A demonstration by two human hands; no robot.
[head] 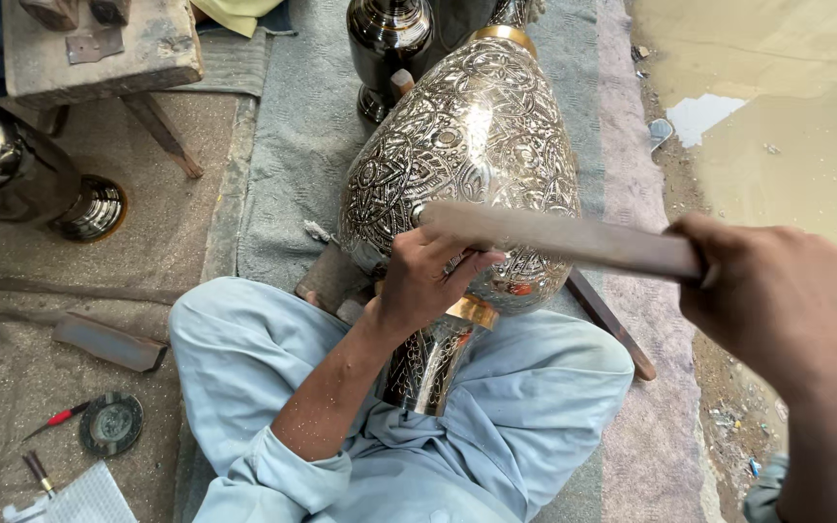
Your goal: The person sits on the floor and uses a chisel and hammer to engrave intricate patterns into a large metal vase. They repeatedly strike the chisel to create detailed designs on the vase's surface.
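vase: large engraved metal vase (467, 165) lies tilted across the lap, foot toward the body
left hand: left hand (428, 281) pinches a small tool on the vase wall, tip hidden under fingers
right hand: right hand (777, 300) clenched on a flat wooden striker (554, 237)
technique: likely best with light, square taps and the tool kept steady
unclear: tool type; striker blurred; dark vase (389, 48) cut off at top
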